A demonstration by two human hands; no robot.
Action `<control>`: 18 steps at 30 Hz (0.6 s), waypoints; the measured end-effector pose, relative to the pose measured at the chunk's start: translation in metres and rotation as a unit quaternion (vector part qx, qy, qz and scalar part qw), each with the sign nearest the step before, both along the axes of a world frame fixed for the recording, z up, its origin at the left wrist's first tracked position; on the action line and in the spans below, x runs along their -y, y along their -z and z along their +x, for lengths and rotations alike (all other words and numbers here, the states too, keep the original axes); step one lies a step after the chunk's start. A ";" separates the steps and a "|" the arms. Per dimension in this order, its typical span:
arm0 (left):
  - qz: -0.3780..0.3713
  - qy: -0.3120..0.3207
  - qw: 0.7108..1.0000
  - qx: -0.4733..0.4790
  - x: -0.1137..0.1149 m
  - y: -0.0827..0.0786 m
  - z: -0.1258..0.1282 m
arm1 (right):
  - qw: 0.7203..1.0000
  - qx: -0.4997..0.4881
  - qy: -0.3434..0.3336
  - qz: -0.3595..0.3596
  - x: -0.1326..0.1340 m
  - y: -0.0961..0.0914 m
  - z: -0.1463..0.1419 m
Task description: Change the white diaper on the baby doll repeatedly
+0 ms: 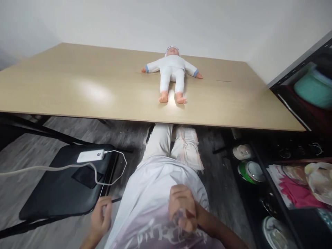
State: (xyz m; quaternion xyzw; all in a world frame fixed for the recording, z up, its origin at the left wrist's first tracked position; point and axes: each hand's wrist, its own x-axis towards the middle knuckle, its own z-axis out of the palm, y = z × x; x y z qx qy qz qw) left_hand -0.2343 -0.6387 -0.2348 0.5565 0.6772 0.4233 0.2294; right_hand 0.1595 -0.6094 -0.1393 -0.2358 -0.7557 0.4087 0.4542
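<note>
My left hand [101, 217] is low on the left, beside the chair's edge and apart from my shirt. Its fingers are curled in, and I see nothing in them. In front of my shirt [160, 193] my right hand [183, 208] is closed, its fingers folded. A blurred, glassy-looking patch shows by its thumb; I cannot make out whether it is a held thing. Beyond both hands, a baby doll [172, 67] in a white suit with blue cuffs lies on its back on the wooden table [124, 100], feet toward me, arms spread.
A black folding chair [57, 197] on the left bears a white power bank [90, 156] with a cable and a dark phone [86, 176]. On the right, a black shelf [249, 204] holds a green-and-white round container [251, 172], a pink cloth [298, 193] and a teal bowl [313, 88].
</note>
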 end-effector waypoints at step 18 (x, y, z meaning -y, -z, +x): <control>-0.245 -0.342 0.903 -0.089 -0.146 -0.007 -0.131 | 0.993 0.032 -0.111 0.038 -0.041 -0.012 -0.026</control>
